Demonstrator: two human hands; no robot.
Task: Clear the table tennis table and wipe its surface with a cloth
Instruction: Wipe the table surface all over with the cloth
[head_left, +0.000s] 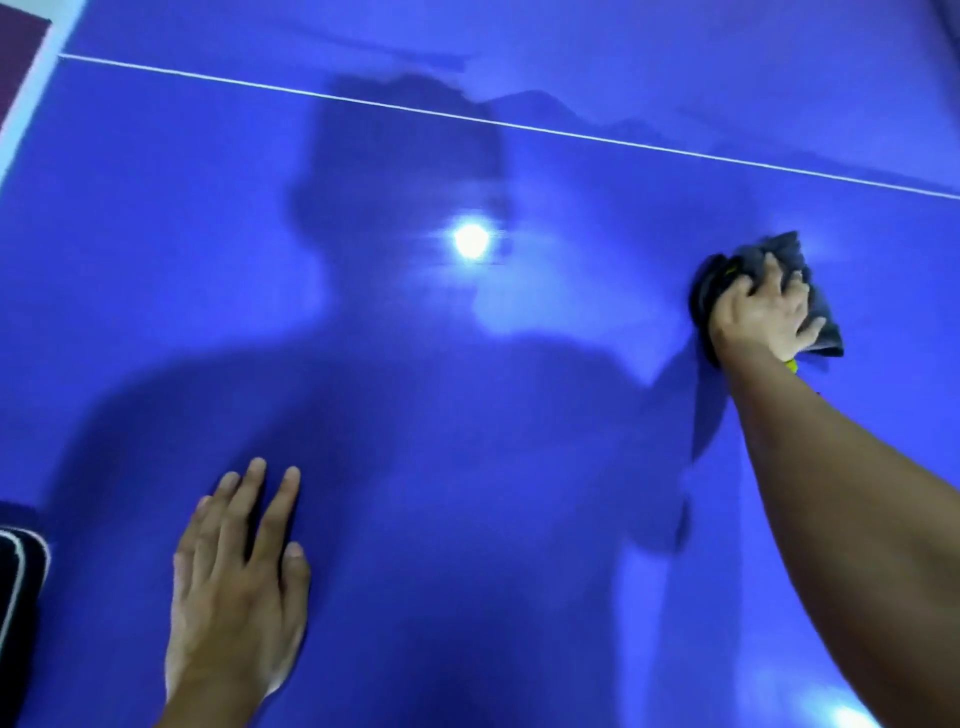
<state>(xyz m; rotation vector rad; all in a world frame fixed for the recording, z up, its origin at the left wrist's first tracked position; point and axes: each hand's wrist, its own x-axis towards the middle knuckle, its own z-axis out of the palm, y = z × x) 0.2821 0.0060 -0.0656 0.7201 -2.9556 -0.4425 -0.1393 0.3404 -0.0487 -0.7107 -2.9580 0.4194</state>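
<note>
The blue table tennis table (415, 156) fills the view, glossy, with a thin white line (467, 118) running across it. My right hand (761, 314) reaches out at the right and grips a bunched dark grey cloth (779, 249), pressing it onto the surface. Part of the cloth is hidden under my fingers. My left hand (239, 571) lies flat on the table at the lower left, fingers straight and spread, holding nothing.
A dark object with a light rim (21, 571) sits at the lower left edge of the view. The table's white edge (31, 88) and a dark red floor (18, 57) show at the upper left. A lamp's bright reflection (471, 239) glares mid-table.
</note>
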